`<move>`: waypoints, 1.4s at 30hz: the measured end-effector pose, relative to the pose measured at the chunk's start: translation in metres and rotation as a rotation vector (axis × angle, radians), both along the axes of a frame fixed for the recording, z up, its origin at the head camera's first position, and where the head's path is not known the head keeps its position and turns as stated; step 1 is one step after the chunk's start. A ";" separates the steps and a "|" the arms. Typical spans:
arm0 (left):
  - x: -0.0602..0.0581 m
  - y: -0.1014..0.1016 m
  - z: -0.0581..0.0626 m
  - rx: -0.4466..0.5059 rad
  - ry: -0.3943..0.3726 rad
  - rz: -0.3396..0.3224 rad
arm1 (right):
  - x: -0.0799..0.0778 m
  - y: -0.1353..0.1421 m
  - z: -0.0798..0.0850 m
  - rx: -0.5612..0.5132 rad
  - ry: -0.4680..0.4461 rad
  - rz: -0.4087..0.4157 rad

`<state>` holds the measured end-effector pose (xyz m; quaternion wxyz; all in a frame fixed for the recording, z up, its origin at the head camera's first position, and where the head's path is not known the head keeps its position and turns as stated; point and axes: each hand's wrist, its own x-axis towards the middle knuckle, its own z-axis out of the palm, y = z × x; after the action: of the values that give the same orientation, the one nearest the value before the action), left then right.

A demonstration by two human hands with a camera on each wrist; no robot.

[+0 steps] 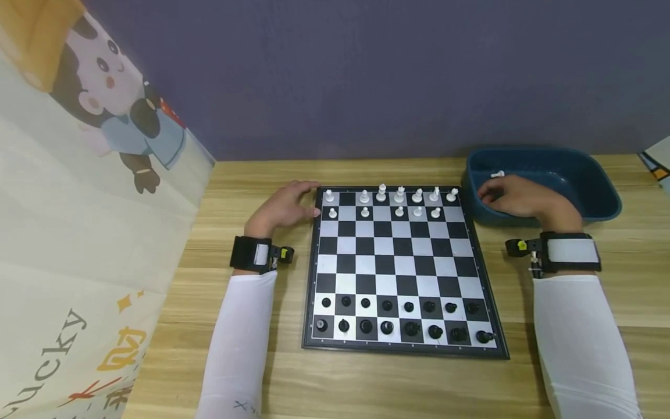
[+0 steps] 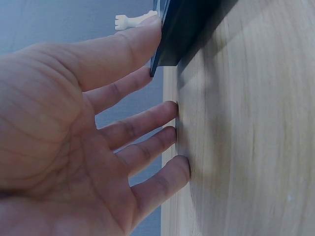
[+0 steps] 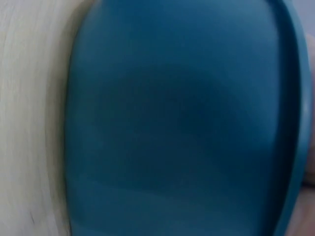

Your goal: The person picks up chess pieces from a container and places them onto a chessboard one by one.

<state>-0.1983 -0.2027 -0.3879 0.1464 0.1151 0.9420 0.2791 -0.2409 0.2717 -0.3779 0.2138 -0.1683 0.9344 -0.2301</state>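
A chessboard (image 1: 384, 265) lies on the table between my hands. My left hand (image 1: 285, 206) rests at its far left corner, thumb and forefinger touching the board's edge; in the left wrist view the other fingers (image 2: 152, 184) reach the wood. A white rook (image 2: 129, 21) stands just past the thumb. My right hand (image 1: 515, 196) reaches over the near left side of a blue plastic basin (image 1: 602, 186), fingers bent down inside. Close by its fingers lies a white chess piece (image 1: 497, 174). I cannot tell whether the fingertips hold anything. The basin's outer wall (image 3: 177, 123) fills the right wrist view.
White pieces (image 1: 400, 195) stand in the two far rows, with gaps between them. Black pieces (image 1: 387, 327) fill the two near rows. A dark blue wall (image 1: 356, 81) rises behind the wooden table (image 1: 220, 320); a sheet with a cartoon figure (image 1: 104, 233) borders the left.
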 end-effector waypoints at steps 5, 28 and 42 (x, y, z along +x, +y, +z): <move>0.000 -0.001 0.000 -0.002 -0.002 0.004 | -0.001 0.000 -0.002 0.003 0.023 -0.004; -0.001 0.000 -0.001 -0.001 -0.006 0.010 | 0.005 0.000 0.019 -0.283 0.225 -0.199; -0.002 0.000 -0.001 0.000 -0.011 0.010 | 0.008 -0.010 0.028 -0.411 0.248 -0.314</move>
<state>-0.2000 -0.2029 -0.3892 0.1503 0.1090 0.9418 0.2803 -0.2332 0.2617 -0.3501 0.0210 -0.0880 0.9018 -0.4226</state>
